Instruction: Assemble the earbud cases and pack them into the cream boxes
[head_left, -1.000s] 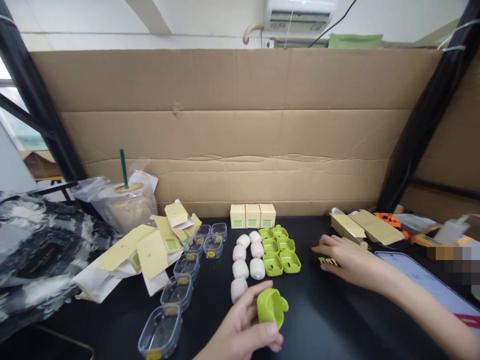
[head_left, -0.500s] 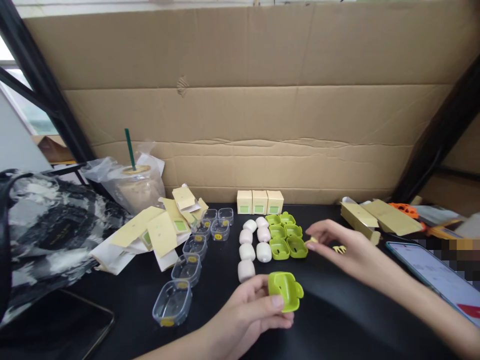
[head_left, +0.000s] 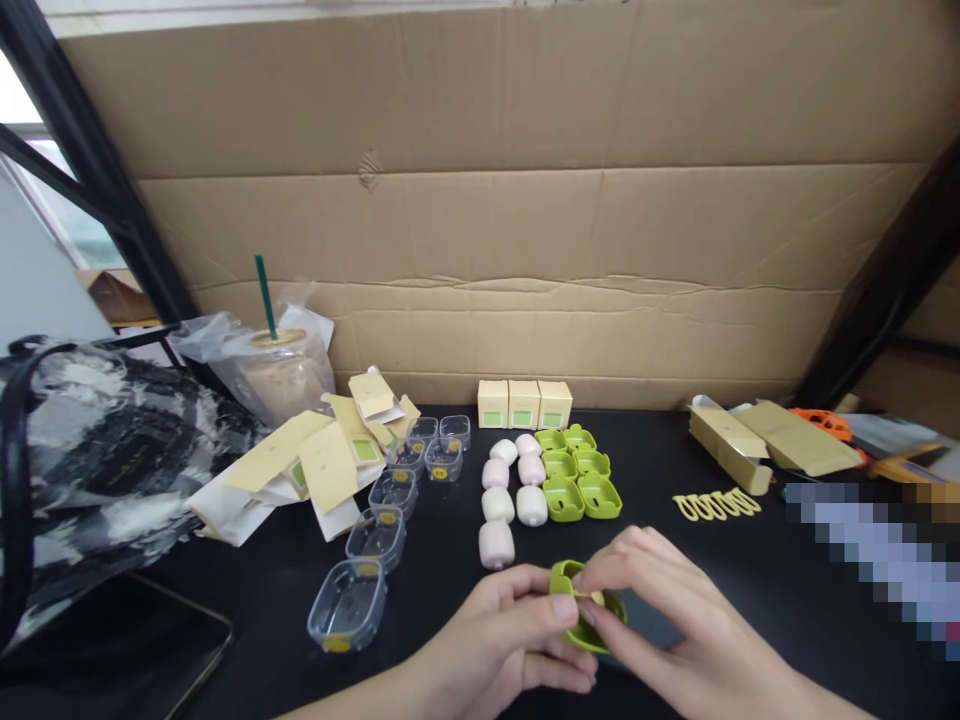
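L grip is wrapped round 1 lime-green case cover, & the R grip is right up against it, pinching 1 small yellow pc at the cover's opening. Fingers hide most of the pc, so can't tell its shape. Just beyond the L grip on the black worktop: 7 rounded white/pinkish cases, 4 in one col + 3 in the next, w/ 6 spare covers beside them, 2 cols of 3. Behind those, 3 cream boxes side by side. Off to the L grip's left: 7 clear tubs, then a pile of opened cartons. Beyond the R grip, to its right: yellow loop clips in a row, approx 5 or 6.
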